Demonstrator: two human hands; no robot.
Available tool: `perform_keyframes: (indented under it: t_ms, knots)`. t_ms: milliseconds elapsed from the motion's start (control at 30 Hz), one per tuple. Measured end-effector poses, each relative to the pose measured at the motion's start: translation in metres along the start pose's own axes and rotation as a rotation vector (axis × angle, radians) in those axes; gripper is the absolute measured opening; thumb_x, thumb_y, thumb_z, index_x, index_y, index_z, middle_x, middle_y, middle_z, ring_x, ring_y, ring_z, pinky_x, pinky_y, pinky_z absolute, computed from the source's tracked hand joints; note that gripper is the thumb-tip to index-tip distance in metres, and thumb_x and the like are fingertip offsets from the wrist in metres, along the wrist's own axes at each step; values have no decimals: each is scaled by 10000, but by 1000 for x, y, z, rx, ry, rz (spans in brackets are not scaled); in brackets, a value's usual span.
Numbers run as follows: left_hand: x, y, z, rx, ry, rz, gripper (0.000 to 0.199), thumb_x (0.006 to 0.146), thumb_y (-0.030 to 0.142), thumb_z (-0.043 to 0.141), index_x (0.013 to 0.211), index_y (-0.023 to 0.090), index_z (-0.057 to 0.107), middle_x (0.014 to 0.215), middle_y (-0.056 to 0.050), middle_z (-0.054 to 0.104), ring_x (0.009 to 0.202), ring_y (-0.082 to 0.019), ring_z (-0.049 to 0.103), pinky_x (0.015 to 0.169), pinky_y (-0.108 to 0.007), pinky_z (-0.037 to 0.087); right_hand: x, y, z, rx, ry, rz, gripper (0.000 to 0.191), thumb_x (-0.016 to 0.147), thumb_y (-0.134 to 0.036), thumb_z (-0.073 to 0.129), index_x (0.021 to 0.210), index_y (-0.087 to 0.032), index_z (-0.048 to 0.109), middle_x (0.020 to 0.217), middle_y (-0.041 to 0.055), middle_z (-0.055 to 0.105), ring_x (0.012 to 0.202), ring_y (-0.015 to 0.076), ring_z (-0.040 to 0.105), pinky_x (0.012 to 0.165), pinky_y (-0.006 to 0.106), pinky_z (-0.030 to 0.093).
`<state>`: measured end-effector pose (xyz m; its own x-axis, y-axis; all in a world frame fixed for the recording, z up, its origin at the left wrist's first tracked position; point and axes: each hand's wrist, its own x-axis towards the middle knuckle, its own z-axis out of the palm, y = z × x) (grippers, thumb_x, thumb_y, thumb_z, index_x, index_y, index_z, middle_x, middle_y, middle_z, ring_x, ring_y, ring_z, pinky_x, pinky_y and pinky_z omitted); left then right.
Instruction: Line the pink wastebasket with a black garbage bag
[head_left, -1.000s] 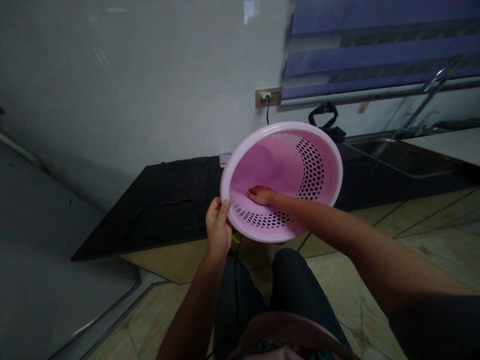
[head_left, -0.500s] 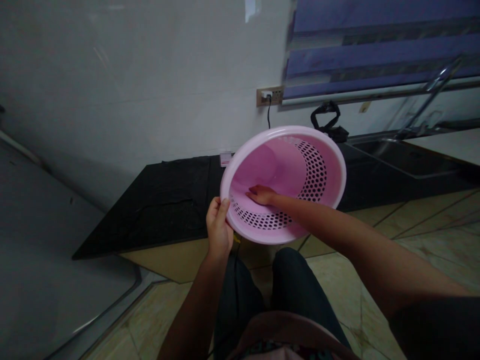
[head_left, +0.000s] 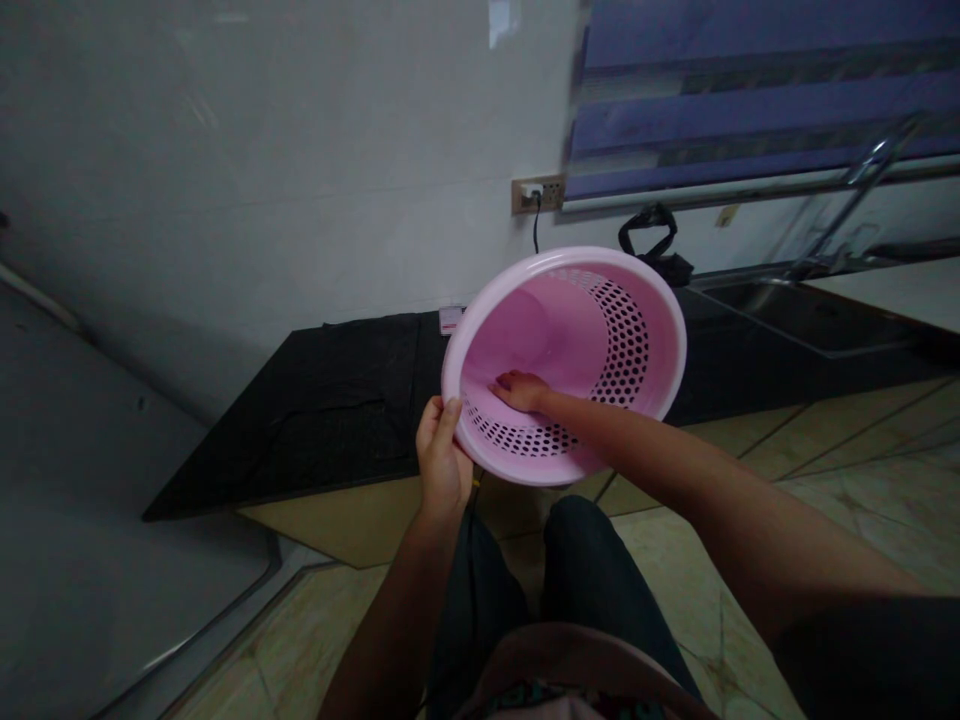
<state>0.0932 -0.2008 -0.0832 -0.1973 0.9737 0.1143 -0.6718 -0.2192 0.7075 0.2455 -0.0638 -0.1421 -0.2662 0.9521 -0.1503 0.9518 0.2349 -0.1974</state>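
A pink plastic basket (head_left: 574, 467) with rows of round holes is tilted, its wide mouth facing me. On its near left rim my left hand (head_left: 442, 450) is closed, the thumb over the edge and the fingers behind. My right hand (head_left: 521, 390) reaches down inside, close to or touching the lower inner wall. Its fingers point left, stretched out and a little apart, with nothing visible in them. A thin dark cord with a yellow bit hangs below the basket by my left wrist.
A black countertop (head_left: 337, 420) runs behind the basket. A small white-and-pink label or box (head_left: 450, 320) lies by the wall. At the right are a black plastic bag (head_left: 667, 262), a sink (head_left: 810, 315) and a faucet (head_left: 862, 185). A plug sits in the wall socket (head_left: 538, 193).
The basket has shifted very slightly left and up at its right side. Both hands keep nearly the same places, the right one still inside the basket.
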Motion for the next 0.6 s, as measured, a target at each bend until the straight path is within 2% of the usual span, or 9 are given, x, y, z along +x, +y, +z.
perform_keyframes:
  t_ms: [267,467,600]
  knots:
    - [0,2,-3,7,-26,-7,204,672,300,708,768,191,564,746,-3,629,858,-158,617,810,-275,455,-2,-1,-3,-1,-9,-24,690,880,-570,189,1302,-132,514,1262,167,495,1107,299,512,925,410,402]
    - [2,4,-8,-46,-63,-33,254,581,175,723,793,180,583,784,-17,642,814,-155,622,803,-272,468,-3,-3,-4,-3,-20,-16,683,879,-568,202,1304,-133,512,1258,161,500,1098,290,521,924,399,409]
    - [2,4,-11,-61,-74,-41,226,591,173,715,773,175,581,765,-18,638,821,-161,623,813,-273,466,0,-2,-1,-14,6,1,660,883,-567,204,1293,-163,527,1256,145,506,1104,274,521,939,387,407]
